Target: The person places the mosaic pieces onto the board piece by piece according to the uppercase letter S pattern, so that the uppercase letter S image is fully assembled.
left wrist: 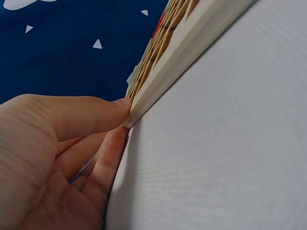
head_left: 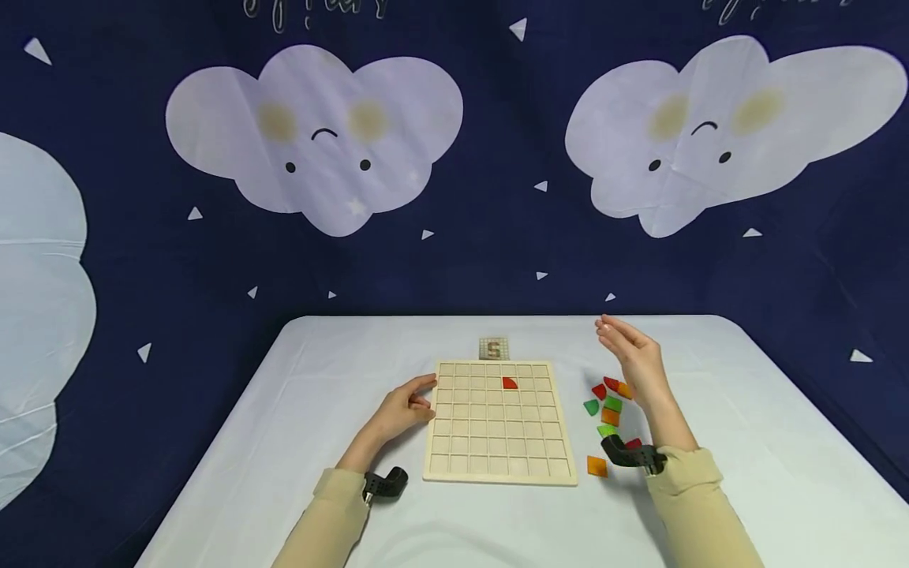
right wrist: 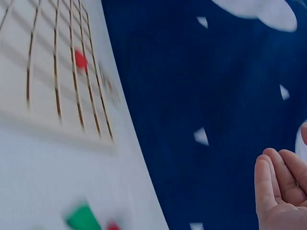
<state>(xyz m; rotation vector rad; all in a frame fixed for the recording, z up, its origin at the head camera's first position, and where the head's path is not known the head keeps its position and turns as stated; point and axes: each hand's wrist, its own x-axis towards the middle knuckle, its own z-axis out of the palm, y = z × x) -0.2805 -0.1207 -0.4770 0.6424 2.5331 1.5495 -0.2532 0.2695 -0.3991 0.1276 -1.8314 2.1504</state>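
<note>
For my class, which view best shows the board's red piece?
The head view: the red piece shows whole and crisp on the board. The right wrist view blurs it; the left wrist view shows only a sliver.

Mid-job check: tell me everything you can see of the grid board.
The grid board is pale, wood-looking, roughly square, with a raised rim and thin lines dividing it into square cells. It lies flat on the white table, one side facing the wearer. A red quarter-circle piece sits toward its far side; the other cells look bare. The left hand touches its left edge with thumb and fingers.
</note>
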